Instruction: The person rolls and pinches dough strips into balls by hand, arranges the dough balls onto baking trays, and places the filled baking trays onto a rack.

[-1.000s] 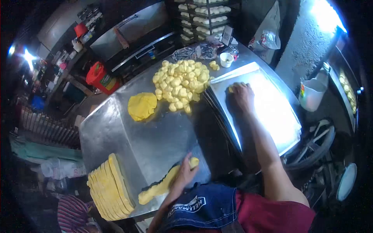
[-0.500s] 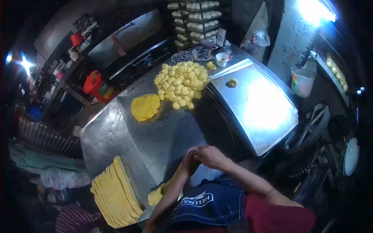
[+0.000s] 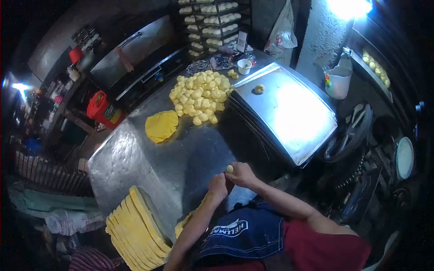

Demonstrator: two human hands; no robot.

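My left hand (image 3: 218, 185) is closed near the front of the metal table, against my right hand. A yellow dough strip (image 3: 182, 225) lies partly hidden beneath my left forearm and runs up to that fist, which is wrapped round its end. My right hand (image 3: 243, 175) is closed on a small dough piece (image 3: 230, 169) that shows at its thumb side. Farther off, a heap of dough balls (image 3: 201, 92) sits beside a flat yellow dough slab (image 3: 162, 127). Thick dough strips (image 3: 138, 230) lie side by side at the near left.
Stacked metal trays (image 3: 289, 113) occupy the table's right side, with a single dough ball (image 3: 259, 89) on top. A white cup (image 3: 244, 67) stands at the back. Beyond the table are a red bucket (image 3: 105, 109), a rack of dough trays (image 3: 220, 30) and a hanging white pail (image 3: 338, 82).
My hands have shifted slightly upward, and a dough piece now shows at my right thumb. The whole view has moved a little, so the table's contents appear farther left.
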